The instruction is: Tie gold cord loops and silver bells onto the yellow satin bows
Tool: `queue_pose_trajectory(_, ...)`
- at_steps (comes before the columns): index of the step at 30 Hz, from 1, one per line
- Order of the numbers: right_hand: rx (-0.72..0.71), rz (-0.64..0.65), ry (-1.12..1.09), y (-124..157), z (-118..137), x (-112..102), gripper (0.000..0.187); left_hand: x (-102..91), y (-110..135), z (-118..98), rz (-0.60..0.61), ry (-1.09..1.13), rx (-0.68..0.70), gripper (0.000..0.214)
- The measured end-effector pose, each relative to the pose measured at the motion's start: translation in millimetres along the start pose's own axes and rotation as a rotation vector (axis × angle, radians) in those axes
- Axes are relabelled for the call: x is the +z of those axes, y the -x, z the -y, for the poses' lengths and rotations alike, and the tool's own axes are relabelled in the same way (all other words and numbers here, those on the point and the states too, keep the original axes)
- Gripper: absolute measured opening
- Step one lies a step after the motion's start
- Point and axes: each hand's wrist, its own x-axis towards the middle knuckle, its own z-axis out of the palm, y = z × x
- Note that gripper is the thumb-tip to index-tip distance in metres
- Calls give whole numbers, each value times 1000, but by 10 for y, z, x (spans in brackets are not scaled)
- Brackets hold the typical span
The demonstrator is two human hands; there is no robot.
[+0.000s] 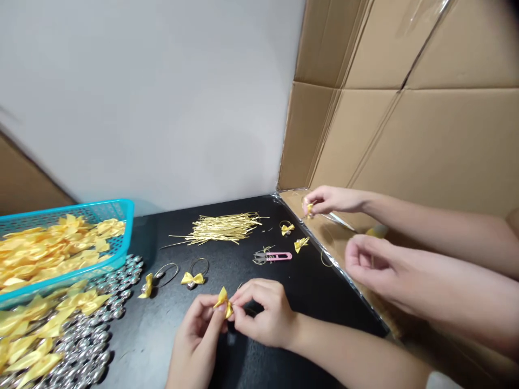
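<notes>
A small yellow ribbon bow (pixel 223 303) is held low over the black table. My left hand (pixel 198 337) pinches it between thumb and fingers. At the bow's right edge my right hand (pixel 265 313) is closed in a pinch against it; a thin dark cord shows faintly near these fingers, and its full path is hidden. Beyond my hands lie a finished-looking bow with a cord loop and silver bead (pixel 193 279) and a similar tilted bow (pixel 146 286). Pink-handled thread snips (pixel 273 256) rest to the right among short cord scraps.
A turquoise basket (pixel 128 227) of yellow bows stands left, with silver beads (pixel 95 337) and more bows in front. Gold cords (pixel 225 228) lie in a bundle at the back. On the right, a co-worker's hands (pixel 367 259) work over cardboard, with a bow and scissors (pixel 338 220).
</notes>
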Motion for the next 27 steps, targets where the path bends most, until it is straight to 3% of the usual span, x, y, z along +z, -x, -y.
queue_pose_trajectory(4,-20,-7,39,7,14,-19,11,31,9,-18,3,39,-11,29)
queue_pose_trajectory(16,236,71,-78,-47,93,-100,9,78,6,-3,105,405,-234,25)
queue_pose_trajectory(21,319,76,-124,-45,108,-118,9,89,5,-11,122,488,-263,25)
queue_pose_trajectory(24,251,65,-89,-69,141,-131,11,79,10,-14,147,467,-237,24)
queue_pose_trajectory(27,66,69,1,-78,155,-157,14,66,41,-28,169,382,-169,21)
